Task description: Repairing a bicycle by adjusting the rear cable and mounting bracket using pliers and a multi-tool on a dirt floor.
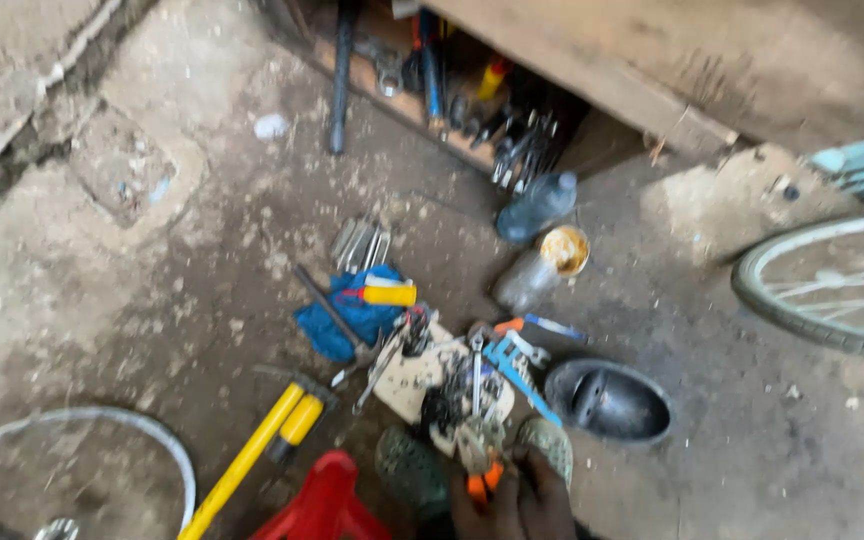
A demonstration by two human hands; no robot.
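One hand shows at the bottom edge of the head view, dark and blurred, its fingers closed around the orange handles of a small tool; which hand it is cannot be told, and no second hand is in sight. The tool looks like pliers or cutters, with two short orange grips running up into a greyish metal head that is too smeared to read. It sits low in the middle of the view, just beyond the hand and between two green shoes.

Left of the shoes stands a red plastic stool, and beside it a yellow pump lies slanted on the dirt floor. A pale wheel rim curves through the lower left corner.

Just past the tool lies a light board strewn with dark chain pieces and a spanner. A black bicycle saddle rests to its right. A blue cloth lies to its left with a yellow-handled tool on top.

Farther off, a clear jar with a yellowish mouth lies tipped beside a bluish plastic bottle. A bicycle wheel enters from the right. Farthest, an open wooden toolbox holds spanners and screwdrivers.
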